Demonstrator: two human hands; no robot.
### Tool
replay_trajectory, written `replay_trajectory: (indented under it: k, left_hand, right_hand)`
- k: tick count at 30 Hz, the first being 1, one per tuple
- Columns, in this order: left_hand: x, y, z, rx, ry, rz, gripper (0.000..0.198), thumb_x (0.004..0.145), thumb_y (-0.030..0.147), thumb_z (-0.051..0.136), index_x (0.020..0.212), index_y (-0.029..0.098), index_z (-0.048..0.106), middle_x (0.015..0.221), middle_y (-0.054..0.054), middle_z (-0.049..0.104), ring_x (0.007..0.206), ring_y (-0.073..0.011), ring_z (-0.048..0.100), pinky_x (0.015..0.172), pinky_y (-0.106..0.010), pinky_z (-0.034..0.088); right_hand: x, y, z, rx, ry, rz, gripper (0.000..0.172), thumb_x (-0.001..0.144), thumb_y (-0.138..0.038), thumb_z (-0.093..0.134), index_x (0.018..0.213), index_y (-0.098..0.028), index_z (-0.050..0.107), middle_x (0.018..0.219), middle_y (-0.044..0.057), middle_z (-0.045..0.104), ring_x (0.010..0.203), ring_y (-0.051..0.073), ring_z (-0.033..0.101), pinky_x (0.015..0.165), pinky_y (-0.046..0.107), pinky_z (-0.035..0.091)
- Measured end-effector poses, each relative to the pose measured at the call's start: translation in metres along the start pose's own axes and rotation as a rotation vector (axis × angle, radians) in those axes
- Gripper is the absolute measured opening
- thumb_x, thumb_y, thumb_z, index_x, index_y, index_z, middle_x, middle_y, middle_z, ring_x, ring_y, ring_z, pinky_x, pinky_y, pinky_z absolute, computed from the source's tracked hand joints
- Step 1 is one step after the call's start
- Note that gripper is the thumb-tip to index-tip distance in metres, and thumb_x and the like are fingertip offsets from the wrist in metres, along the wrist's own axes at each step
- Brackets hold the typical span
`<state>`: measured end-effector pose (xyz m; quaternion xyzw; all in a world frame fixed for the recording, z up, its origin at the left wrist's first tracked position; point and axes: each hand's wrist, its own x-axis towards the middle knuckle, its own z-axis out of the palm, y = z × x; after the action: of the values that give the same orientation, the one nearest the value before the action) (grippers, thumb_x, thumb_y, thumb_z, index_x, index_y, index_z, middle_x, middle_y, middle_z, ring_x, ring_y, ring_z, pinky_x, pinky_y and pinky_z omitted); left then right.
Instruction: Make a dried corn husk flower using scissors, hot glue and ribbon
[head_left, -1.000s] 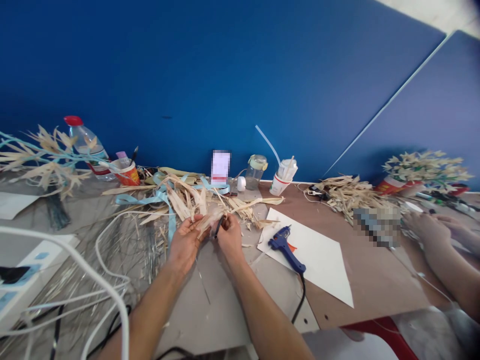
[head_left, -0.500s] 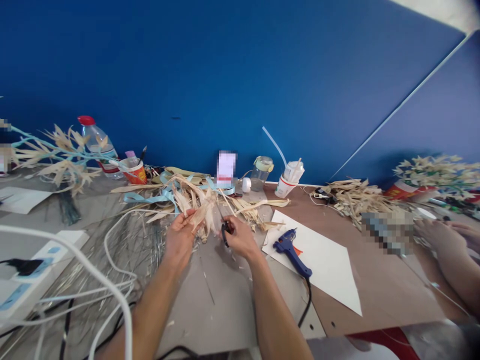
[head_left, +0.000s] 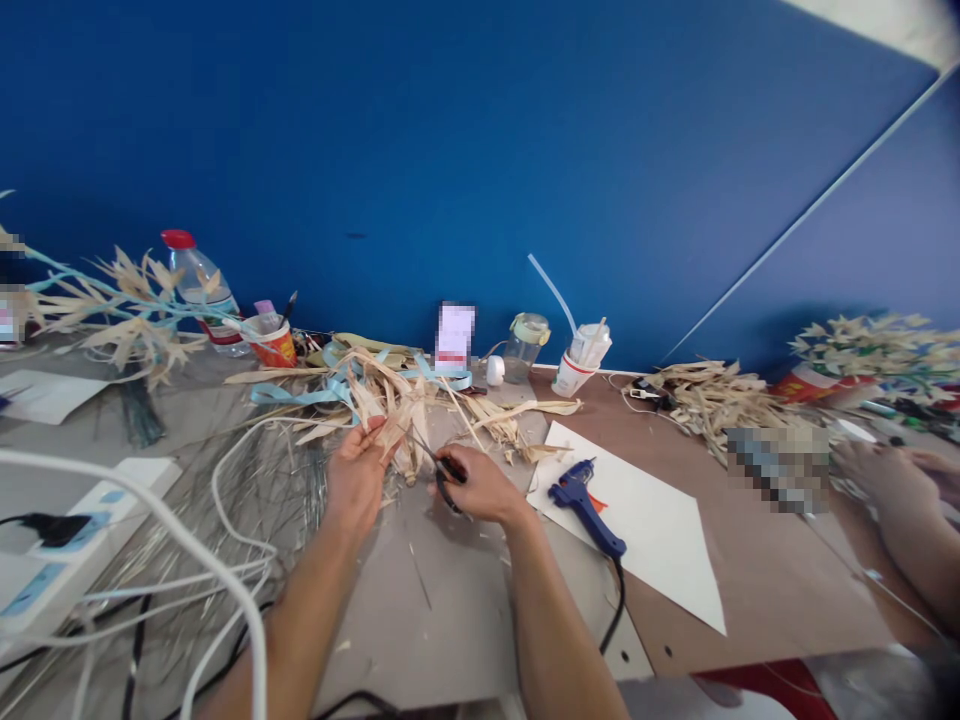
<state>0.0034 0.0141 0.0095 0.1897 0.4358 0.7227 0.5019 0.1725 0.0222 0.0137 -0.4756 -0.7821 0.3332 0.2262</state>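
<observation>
My left hand (head_left: 354, 472) pinches a bunch of dried straw-coloured leaves (head_left: 405, 425) and holds it just above the grey table (head_left: 450, 610). My right hand (head_left: 480, 485) is closed round the black handles of small scissors (head_left: 444, 472), whose blades point up-left into the bunch. Both hands are close together at the table's middle, in front of a heap of dried leaves and pale blue ribbon (head_left: 330, 390).
A blue glue gun (head_left: 581, 495) lies on white paper (head_left: 645, 525) to the right. Cups (head_left: 574, 365), a jar (head_left: 523, 345) and a bottle (head_left: 196, 290) line the blue wall. White cables (head_left: 225, 570) and a power strip (head_left: 52, 560) lie left. Another person's hands (head_left: 892, 475) work far right.
My right hand has dropped lower and turned, and the scissors now reach into the leaf bunch. The left hand keeps its hold. The view has shifted slightly leftward.
</observation>
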Motion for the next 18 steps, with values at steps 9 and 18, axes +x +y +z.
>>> replay_trajectory:
  k: [9, 18]
  left_hand:
    - [-0.0047, 0.0007, 0.0033, 0.008, -0.053, -0.038, 0.025, 0.057, 0.007, 0.070, 0.080, 0.017, 0.064, 0.081, -0.003, 0.071, 0.081, -0.0155, 0.067, 0.082, -0.030, 0.053]
    - [-0.0088, 0.0021, 0.0044, -0.058, -0.113, -0.076, 0.027, 0.056, 0.008, 0.074, 0.079, 0.017, 0.063, 0.081, -0.002, 0.072, 0.079, -0.0138, 0.068, 0.082, -0.029, 0.054]
  right_hand:
    - [0.0004, -0.0086, 0.0037, -0.116, 0.102, -0.056, 0.034, 0.070, -0.022, 0.069, 0.104, -0.019, 0.064, 0.070, 0.000, 0.063, 0.075, 0.019, 0.056, 0.071, 0.027, 0.040]
    - [0.0015, -0.0076, 0.0045, -0.123, 0.115, -0.093, 0.030, 0.073, -0.021, 0.067, 0.103, -0.020, 0.065, 0.075, 0.001, 0.065, 0.074, 0.018, 0.056, 0.071, 0.026, 0.040]
